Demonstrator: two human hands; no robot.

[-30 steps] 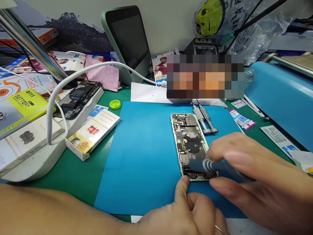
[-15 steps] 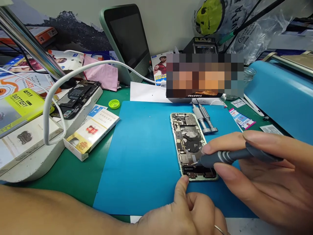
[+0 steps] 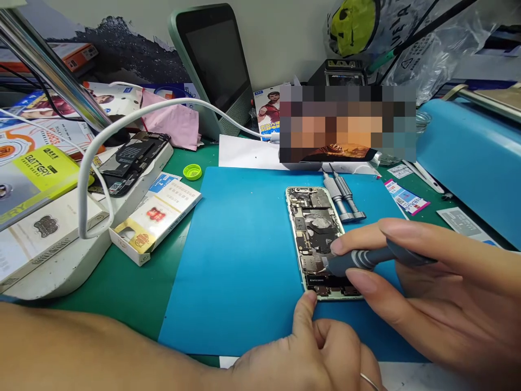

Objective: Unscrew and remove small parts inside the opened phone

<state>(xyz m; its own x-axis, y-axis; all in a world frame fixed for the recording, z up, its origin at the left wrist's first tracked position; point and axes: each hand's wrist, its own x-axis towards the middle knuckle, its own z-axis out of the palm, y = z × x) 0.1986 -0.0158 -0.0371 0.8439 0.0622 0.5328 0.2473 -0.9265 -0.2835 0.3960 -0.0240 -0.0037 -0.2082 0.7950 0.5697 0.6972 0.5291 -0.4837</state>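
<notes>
An opened phone [image 3: 317, 225] with bare inner parts lies on the blue mat [image 3: 236, 260]. My right hand [image 3: 411, 266] grips a dark grey screwdriver [image 3: 362, 262] between thumb and fingers, its tip over the phone's lower part near a black strip. Whether the tip touches anything is hard to tell. At the phone's lower left corner my left hand [image 3: 317, 345] presses its index fingertip on the edge, the other fingers curled with nothing visible in them. Two grey screwdrivers [image 3: 342, 195] lie beyond the phone's upper right side.
On the left, a second opened phone [image 3: 132, 160], a small box [image 3: 154, 220] and a green cap [image 3: 192, 172]. A white cable [image 3: 142, 111] arches over them. Behind stands a tablet-like screen [image 3: 215, 60]; a blue roll [image 3: 468, 163] is at right.
The screwdriver in my right hand has shifted slightly left and up over the phone. The view has moved a little. My left fingertip stays at the phone's corner.
</notes>
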